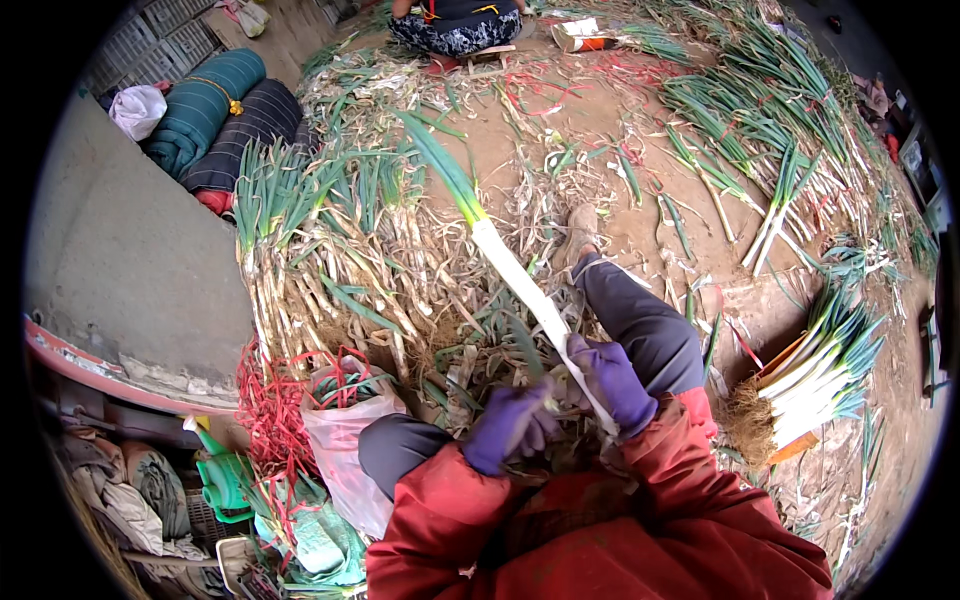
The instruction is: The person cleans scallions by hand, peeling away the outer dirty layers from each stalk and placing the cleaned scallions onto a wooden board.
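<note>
My right hand [614,386], in a purple glove, is closed round the lower part of a long leek [520,280]. The leek slants up and to the left, its white stalk nearest me and its green leaves at the far end. A pale strip hangs from the stalk below the glove. My left hand [508,426], also gloved in purple, is just left of the stalk's lower end. Motion smears its fingers, so I cannot make out whether it holds anything. Unpeeled leeks [330,240] with brown, dry skins lie in a heap ahead to the left.
Clean white leeks [815,365] are stacked at the right. A larger leek pile [790,120] covers the far right. Red ties [275,420] and a plastic bag [345,440] are by my left knee, near a green watering can [222,478]. Another person [456,25] sits ahead.
</note>
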